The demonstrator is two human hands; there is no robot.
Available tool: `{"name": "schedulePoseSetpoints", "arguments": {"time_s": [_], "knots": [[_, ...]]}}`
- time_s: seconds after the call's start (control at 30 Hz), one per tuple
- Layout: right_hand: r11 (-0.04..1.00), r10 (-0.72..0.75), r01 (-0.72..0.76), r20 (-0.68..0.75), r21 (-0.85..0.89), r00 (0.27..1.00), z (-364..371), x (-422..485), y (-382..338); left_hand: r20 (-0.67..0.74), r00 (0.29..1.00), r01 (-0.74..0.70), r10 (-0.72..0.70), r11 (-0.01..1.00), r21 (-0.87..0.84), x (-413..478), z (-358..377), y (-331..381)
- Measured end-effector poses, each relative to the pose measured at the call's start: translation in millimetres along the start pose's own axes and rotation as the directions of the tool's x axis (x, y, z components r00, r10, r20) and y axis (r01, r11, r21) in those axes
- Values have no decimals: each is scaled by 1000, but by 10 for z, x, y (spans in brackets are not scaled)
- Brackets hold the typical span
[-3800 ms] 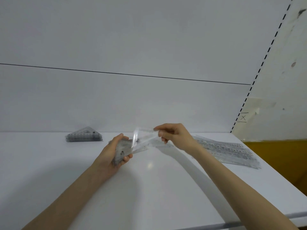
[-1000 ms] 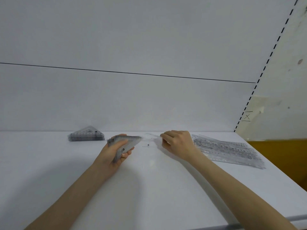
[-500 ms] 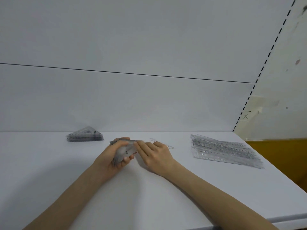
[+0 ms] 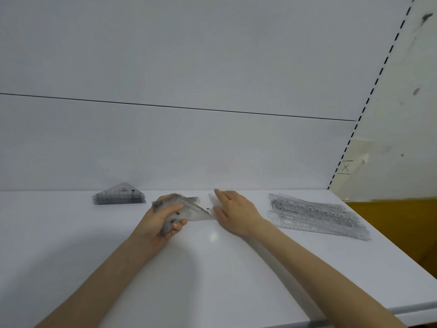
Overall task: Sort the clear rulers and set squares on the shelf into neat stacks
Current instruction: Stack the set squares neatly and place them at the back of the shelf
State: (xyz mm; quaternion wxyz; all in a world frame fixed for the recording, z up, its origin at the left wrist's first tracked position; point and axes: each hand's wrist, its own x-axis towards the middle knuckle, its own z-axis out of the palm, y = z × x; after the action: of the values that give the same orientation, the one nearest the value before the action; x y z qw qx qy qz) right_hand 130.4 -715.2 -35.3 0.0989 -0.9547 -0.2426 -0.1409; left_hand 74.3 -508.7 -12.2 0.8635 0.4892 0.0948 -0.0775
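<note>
Left hand [image 4: 159,223], fingers [image 4: 176,225] clamped round set squares [image 4: 192,210]; right hand [image 4: 236,215], fingers [image 4: 224,195] straight, perhaps against them.

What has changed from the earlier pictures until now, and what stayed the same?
The right hand brought a set square to the bundle of set squares in the left hand, reached to the shelf on its right, returned to the bundle, and now has drawn back rightward with fingers straight. The left hand kept its grip. The triangle stack and the rulers stayed put.
</note>
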Motion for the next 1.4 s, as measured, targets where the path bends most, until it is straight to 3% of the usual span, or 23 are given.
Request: {"name": "schedulePoseSetpoints", "arguments": {"time_s": [0.07,0.27,0.47,0.63,0.83,1.03,1.4], "knots": [[999,-47,44,102,26,994,10,-38,57,-13,1000,-8,8,1000,0,8,4,1],[992,-125,123,128,29,984,-97,-81,53,2,1000,-14,14,1000,-13,3,-11,17],[948,-206,240,171,-210,964,-89,-11,45,8,997,-72,73,995,-72,-19,7,36],[960,-249,255,72,-111,966,-61,-101,63,-14,994,-111,111,985,-135,14,-36,44],[918,-386,382,-16,-107,922,-74,-379,24,-1,996,-89,90,988,-126,53,-26,4],[942,-335,336,55,-15,941,-149,-539,-70,4,998,-56,57,996,-65,13,-19,-12],[884,-466,467,76,5,881,-470,-1251,-509,-84,993,-86,82,995,-48,-294,97,20]]}}
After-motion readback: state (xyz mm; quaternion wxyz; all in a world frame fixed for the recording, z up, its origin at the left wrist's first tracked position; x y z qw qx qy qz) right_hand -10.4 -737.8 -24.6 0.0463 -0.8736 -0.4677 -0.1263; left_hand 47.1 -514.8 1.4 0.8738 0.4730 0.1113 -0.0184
